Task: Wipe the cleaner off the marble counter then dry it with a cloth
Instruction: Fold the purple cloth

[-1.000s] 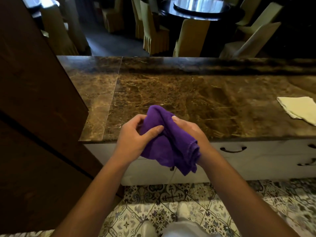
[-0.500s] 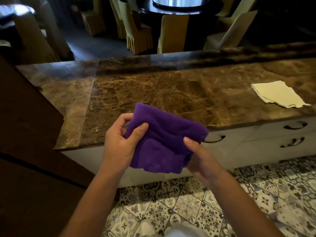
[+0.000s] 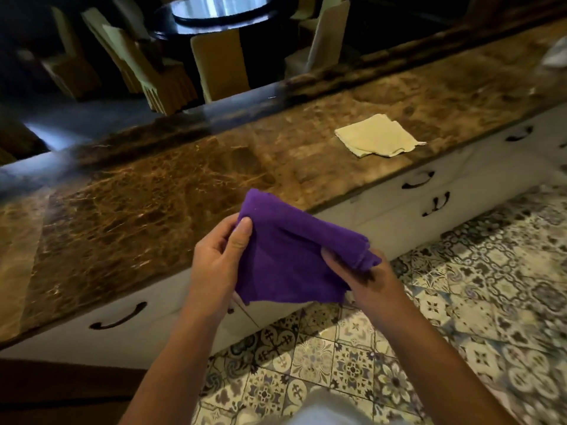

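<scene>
A purple cloth (image 3: 288, 256) hangs spread between both hands in front of the counter's near edge, above the cabinet front. My left hand (image 3: 219, 259) pinches its upper left corner with the thumb on top. My right hand (image 3: 365, 274) grips its bunched right edge from below. The brown marble counter (image 3: 147, 197) runs across the view, tilted. A folded cream cloth (image 3: 376, 136) lies flat on the counter to the right, apart from both hands.
White drawers with dark curved handles (image 3: 418, 180) sit under the counter. Patterned floor tiles (image 3: 460, 302) lie below. Beyond the counter stand covered chairs (image 3: 217, 62) around a dark round table (image 3: 224, 10). A pale object (image 3: 557, 55) shows at the far right of the counter.
The view has swung right and tilted, so the cream cloth now sits nearer the middle. The purple cloth has gone from bunched to spread between the hands; my right hand now holds its right edge.
</scene>
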Demonstrator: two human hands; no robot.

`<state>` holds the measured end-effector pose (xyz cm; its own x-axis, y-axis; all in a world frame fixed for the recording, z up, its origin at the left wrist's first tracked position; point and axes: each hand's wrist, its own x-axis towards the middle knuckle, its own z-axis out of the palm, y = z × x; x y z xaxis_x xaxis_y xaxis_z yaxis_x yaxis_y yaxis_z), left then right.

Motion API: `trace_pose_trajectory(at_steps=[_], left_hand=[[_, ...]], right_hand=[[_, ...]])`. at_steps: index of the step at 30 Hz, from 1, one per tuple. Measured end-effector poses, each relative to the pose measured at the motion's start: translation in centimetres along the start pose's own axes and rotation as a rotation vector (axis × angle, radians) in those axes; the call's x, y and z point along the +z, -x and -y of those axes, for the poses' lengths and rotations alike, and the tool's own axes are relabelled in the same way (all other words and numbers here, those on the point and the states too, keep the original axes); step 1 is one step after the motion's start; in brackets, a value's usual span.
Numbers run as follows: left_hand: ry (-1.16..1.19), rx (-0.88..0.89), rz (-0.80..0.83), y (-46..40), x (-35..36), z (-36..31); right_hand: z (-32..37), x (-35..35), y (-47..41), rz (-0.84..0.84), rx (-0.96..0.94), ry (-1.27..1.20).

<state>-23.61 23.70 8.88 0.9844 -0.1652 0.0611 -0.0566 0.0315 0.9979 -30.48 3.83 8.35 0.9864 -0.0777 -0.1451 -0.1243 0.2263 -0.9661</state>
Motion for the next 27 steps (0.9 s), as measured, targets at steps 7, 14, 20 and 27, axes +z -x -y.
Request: trace_pose_trajectory(at_steps=[7,14,20,27], left_hand=[[-0.066,-0.079,0.211,-1.1,9.8,0.2],[0.009,-0.024,0.399,-3.8,16.4,0.7],[0.047,-0.117,0.572,-8.2,23.1,3.0],[0.003,-0.048,0.959,-13.0,28.7,3.7]], right_hand=[[0.2,-9.5,2.1,-0.215,0.0,0.013],[0.4,-15.0,3.1,-0.473,0.046,-0.093],[-0.1,-19.3,1.7,-0.749,0.007,-0.101],[0.9,-23.6,0.2,-1.057,-0.08,-0.244]])
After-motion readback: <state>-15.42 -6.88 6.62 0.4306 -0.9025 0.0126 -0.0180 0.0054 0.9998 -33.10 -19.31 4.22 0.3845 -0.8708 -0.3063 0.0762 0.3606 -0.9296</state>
